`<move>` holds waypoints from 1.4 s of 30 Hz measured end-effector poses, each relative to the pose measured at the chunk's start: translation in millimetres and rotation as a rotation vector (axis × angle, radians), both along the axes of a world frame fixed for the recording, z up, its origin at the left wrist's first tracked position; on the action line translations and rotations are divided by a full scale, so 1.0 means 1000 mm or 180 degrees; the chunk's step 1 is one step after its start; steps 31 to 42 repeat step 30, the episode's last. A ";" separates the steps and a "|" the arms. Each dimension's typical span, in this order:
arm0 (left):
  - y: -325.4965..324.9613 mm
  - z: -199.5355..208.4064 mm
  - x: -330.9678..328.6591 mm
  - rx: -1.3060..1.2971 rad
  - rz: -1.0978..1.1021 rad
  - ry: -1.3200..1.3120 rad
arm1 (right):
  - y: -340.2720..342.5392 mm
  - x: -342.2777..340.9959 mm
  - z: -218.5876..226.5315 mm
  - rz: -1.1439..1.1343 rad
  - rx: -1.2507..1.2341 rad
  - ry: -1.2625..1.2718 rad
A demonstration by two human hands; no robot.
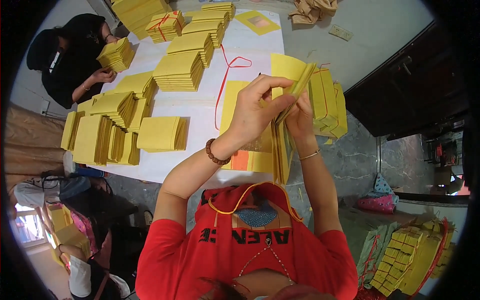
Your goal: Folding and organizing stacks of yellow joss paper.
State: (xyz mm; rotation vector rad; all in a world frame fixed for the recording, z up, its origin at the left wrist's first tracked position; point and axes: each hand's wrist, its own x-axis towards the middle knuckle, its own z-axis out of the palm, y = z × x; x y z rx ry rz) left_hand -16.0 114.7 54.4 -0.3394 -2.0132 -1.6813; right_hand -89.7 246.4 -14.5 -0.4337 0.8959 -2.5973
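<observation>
My left hand (pixel 255 107) and my right hand (pixel 301 117) meet over the table's right edge, both closed on a bundle of yellow paper sheets (pixel 282 155). The bundle stands on edge, its layers bunched together. At its top, one sheet curls out to the left. The left thumb and forefinger pinch the upper edge, while the right hand holds the far side, its fingers partly hidden. Beneath lie flat yellow sheets (pixel 231 102) with an orange-red patch (pixel 240 161) near the front. A looped red string (pixel 223 85) rests left of them.
Several folded yellow paper stacks (pixel 178 71) line the white table (pixel 200 107). A person in black (pixel 75 55) handles a stack at the far left. Tied yellow bundles (pixel 325 102) stand right of the table. More bundles (pixel 400 255) sit at lower right. Another person (pixel 80 270) holds yellow paper at lower left.
</observation>
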 end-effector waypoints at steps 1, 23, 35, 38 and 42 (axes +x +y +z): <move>-0.001 0.001 0.001 -0.0070 0.0013 -0.0031 | 0.000 0.000 0.000 -0.0035 -0.0010 -0.0013; 0.008 0.006 0.004 0.0853 0.0100 -0.0163 | 0.000 0.000 0.001 0.0034 -0.0066 -0.0039; -0.003 0.003 0.002 -0.0367 0.0045 0.0172 | 0.004 -0.003 -0.004 0.0148 -0.0018 -0.0112; -0.003 0.003 0.002 -0.0367 0.0045 0.0172 | 0.004 -0.003 -0.004 0.0148 -0.0018 -0.0112; -0.003 0.003 0.002 -0.0367 0.0045 0.0172 | 0.004 -0.003 -0.004 0.0148 -0.0018 -0.0112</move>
